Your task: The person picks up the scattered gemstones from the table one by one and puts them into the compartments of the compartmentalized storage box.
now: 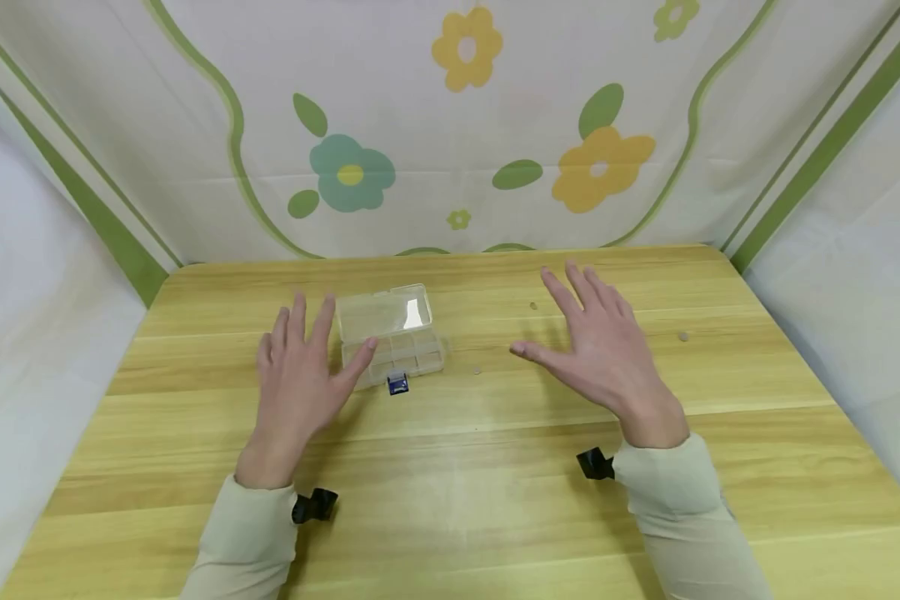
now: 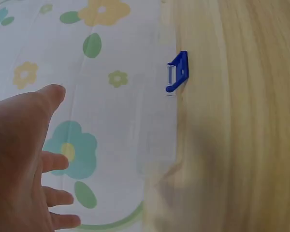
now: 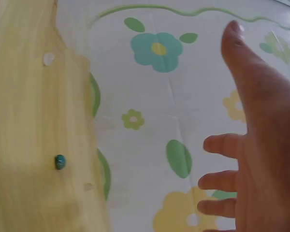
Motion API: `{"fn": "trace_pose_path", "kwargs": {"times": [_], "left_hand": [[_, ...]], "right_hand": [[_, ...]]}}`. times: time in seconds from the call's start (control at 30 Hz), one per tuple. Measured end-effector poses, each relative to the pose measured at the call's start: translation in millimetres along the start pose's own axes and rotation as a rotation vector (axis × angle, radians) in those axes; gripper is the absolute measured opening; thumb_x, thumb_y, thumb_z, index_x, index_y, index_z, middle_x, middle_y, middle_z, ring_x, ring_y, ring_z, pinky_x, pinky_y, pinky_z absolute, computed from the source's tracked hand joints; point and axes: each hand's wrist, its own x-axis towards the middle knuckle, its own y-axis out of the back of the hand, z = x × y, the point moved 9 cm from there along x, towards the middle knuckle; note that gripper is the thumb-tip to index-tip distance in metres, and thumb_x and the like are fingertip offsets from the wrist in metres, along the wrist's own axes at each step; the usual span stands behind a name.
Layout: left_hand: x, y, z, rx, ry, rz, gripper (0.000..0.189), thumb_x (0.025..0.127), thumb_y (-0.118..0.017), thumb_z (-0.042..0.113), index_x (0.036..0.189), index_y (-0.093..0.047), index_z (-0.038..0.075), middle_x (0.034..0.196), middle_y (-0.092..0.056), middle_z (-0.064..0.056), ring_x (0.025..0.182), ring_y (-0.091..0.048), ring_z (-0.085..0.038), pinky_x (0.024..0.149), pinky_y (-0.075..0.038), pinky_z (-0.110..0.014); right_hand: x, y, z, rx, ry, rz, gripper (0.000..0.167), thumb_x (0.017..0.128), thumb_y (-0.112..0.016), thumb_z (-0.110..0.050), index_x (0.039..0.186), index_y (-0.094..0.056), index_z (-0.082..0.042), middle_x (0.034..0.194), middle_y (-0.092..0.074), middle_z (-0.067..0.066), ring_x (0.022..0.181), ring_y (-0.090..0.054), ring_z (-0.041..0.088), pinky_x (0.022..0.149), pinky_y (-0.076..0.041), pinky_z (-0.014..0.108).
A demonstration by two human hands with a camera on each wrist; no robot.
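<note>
**Lid (image 1: 375, 315) opened back, nothing held**

The opening of the clear plastic compartment box (image 1: 426, 363) can be counted as done: its blue latch (image 1: 397, 382) is released and hangs outward. The box is set left of centre on the wood-grain tabletop (image 1: 457, 500), and no contents can be made out in the compartments, though some are hidden by the left hand (image 1: 303, 379). That hand is held spread, its thumb seen across the box; contact cannot be told.

The right hand (image 1: 607, 350) is likewise spread above the tabletop, with nothing pinched. Still to be dealt with, it is judged, are the loose pieces: a greyish piece (image 1: 683, 337) farther right, a brownish piece (image 1: 533, 306) near the fingers, and, in the right wrist view, a teal bead-like piece (image 3: 60, 162) and a white disc (image 3: 49, 59).
</note>
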Motion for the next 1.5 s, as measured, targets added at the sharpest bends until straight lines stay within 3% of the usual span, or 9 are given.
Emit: {"fn": "trace_pose_path", "kwargs": {"times": [0.23,0.43,0.57,0.67,0.83,1.07,1.3,1.5], "left_hand": [[-2.1,-20.7,-15.5,-0.165,0.073,-0.138,0.091,0.105,-0.053,0.065,0.173,-0.019,0.015,0.179,-0.011,-0.028,0.162,-0.014,-0.055,0.124,-0.016,-0.082],[-0.5,-34.8,-19.6,-0.366,0.087,-0.175,0.090,0.102,-0.066,0.058,0.171,-0.028,0.015,0.174,-0.027,-0.025,0.159,-0.028,-0.049,0.123,-0.031,-0.076],[1.0,-42.7,-23.5,-0.441,0.093,-0.190,0.091,0.099,-0.073,0.054,0.170,-0.032,0.013,0.170,-0.035,-0.025,0.150,-0.042,-0.046,0.122,-0.037,-0.070],[1.1,-47.0,-28.1,-0.473,0.100,-0.198,0.094,0.097,-0.078,0.051,0.170,-0.032,0.013,0.169,-0.037,-0.024,0.148,-0.044,-0.044,0.121,-0.039,-0.068],[1.4,-50.4,-31.9,-0.493,0.107,-0.213,0.100,0.093,-0.083,0.049,0.170,-0.031,0.012,0.165,-0.040,-0.025,0.147,-0.043,-0.044,0.123,-0.037,-0.066],[2.2,-52.0,-36.0,-0.483,0.134,-0.215,0.102,0.089,-0.088,0.042,0.169,-0.033,0.009,0.153,-0.047,-0.024,0.135,-0.048,-0.039,0.118,-0.042,-0.057],[2.1,-52.4,-36.7,-0.471,0.124,-0.219,0.104,0.086,-0.092,0.036,0.168,-0.035,0.008,0.150,-0.048,-0.024,0.132,-0.048,-0.038,0.117,-0.042,-0.056],[0.5,-54.6,-36.3,-0.442,0.135,-0.243,0.094,0.088,-0.090,0.038,0.164,-0.043,0.008,0.153,-0.045,-0.024,0.135,-0.047,-0.040,0.117,-0.043,-0.060]], "right_hand": [[6.6,-23,4,0.269,0.040,0.009,0.081,0.107,-0.054,-0.063,0.171,-0.028,-0.021,0.178,-0.028,0.012,0.163,-0.027,0.042,0.128,-0.026,0.070],[11.5,-44,-2,0.530,0.074,0.008,0.065,0.108,-0.064,-0.046,0.163,-0.046,-0.016,0.163,-0.050,0.012,0.148,-0.050,0.035,0.118,-0.046,0.060],[12.7,-61,-9,0.647,0.072,-0.025,0.061,0.103,-0.073,-0.040,0.156,-0.054,-0.016,0.154,-0.057,0.013,0.139,-0.060,0.032,0.112,-0.055,0.054],[12.7,-71,-11,0.695,0.054,-0.041,0.056,0.103,-0.074,-0.038,0.152,-0.059,-0.015,0.146,-0.062,0.012,0.128,-0.068,0.032,0.105,-0.060,0.052],[13.5,-82,-15,0.690,0.049,-0.043,0.046,0.103,-0.074,-0.035,0.142,-0.067,-0.011,0.131,-0.069,0.008,0.114,-0.070,0.022,0.097,-0.062,0.044],[13.3,-93,-20,0.650,0.071,-0.047,0.025,0.098,-0.081,-0.021,0.120,-0.077,-0.013,0.105,-0.071,-0.002,0.091,-0.068,0.015,0.080,-0.060,0.028],[12.5,-98,-23,0.630,0.101,-0.038,0.024,0.094,-0.085,-0.014,0.117,-0.078,-0.012,0.102,-0.072,0.001,0.086,-0.064,0.014,0.074,-0.056,0.024],[11.5,-102,-23,0.601,0.103,-0.035,0.022,0.092,-0.086,-0.015,0.113,-0.079,-0.013,0.103,-0.073,0.000,0.088,-0.063,0.013,0.075,-0.055,0.024]]}}
